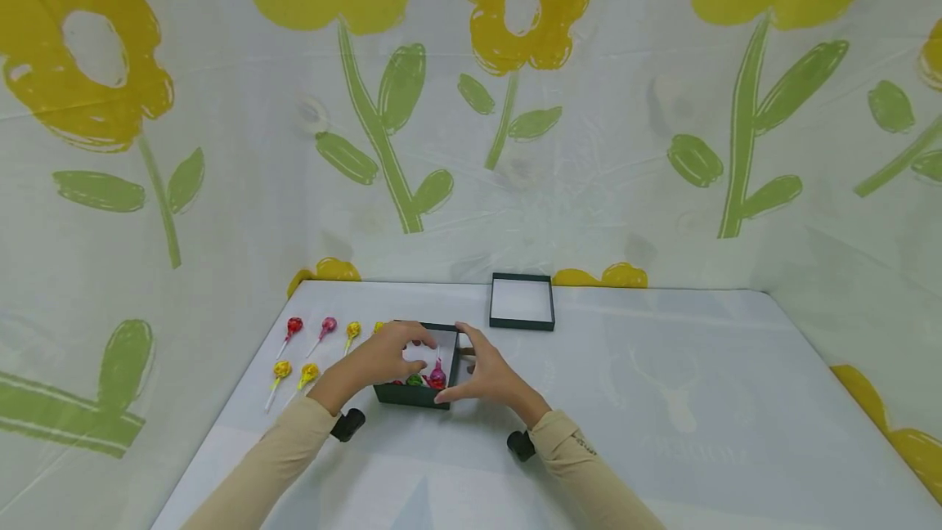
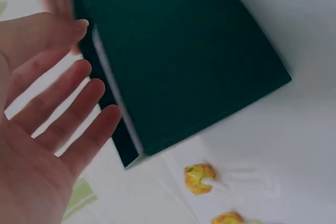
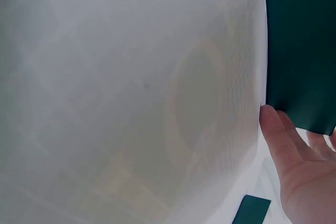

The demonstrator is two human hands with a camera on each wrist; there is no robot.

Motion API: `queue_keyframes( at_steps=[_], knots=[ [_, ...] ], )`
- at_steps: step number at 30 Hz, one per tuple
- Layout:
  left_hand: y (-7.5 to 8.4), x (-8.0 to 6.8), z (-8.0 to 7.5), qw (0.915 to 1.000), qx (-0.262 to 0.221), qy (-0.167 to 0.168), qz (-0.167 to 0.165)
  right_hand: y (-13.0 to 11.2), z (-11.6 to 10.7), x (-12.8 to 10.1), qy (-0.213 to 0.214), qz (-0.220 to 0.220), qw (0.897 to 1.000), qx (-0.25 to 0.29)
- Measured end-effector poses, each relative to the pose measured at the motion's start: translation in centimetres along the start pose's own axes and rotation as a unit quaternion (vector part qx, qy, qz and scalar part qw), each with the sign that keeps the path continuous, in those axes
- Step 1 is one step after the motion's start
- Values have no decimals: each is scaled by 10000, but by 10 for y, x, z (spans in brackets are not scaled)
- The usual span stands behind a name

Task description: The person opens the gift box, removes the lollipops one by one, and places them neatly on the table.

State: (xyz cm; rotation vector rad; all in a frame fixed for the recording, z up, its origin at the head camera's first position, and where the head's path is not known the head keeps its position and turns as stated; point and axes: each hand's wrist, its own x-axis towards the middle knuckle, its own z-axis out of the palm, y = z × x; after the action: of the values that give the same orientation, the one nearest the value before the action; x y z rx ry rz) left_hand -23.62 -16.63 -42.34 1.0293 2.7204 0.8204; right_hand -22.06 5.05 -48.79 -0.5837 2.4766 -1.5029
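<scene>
While both hands work at the dark green box (image 1: 418, 393), it sits near the middle of the table (image 1: 662, 399), a little toward the left edge, with wrapped lollipops inside it (image 1: 436, 377). The left hand (image 1: 390, 354) hangs over the box's open top, fingers spread and relaxed in the left wrist view, holding nothing that I can see. The right hand (image 1: 482, 375) lies along the box's right wall, fingers loosely extended beside it; whether it presses the wall or only nears it, I cannot tell.

About 6 more lollipops (image 1: 293, 327) lie in 2 rows toward the table's left edge, and the box's lid (image 1: 522, 302) rests upturned near the far edge.

Judging by its thin walls, the box is probably light, stiff card: easy to slide, likely to dent if squeezed hard. Taking it by 2 opposite walls, low down, looks soundest. The lollipops seem light, with slippery wrappers; the stick is the better place to pinch.
</scene>
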Motion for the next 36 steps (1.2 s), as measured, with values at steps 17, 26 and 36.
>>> queue_keyframes(
  at_steps=[17,26,36],
  knots=[
    [-1,25,19,9870,924,-1220,497,0,-1,0,-77,-174,9998,85],
    [-13,26,28,9946,156,-960,356,-1,-1,1,-79,-112,9999,5],
    [-21,26,34,9932,-835,-673,-443,0,-1,0,-13,-64,9999,-85]
  ],
)
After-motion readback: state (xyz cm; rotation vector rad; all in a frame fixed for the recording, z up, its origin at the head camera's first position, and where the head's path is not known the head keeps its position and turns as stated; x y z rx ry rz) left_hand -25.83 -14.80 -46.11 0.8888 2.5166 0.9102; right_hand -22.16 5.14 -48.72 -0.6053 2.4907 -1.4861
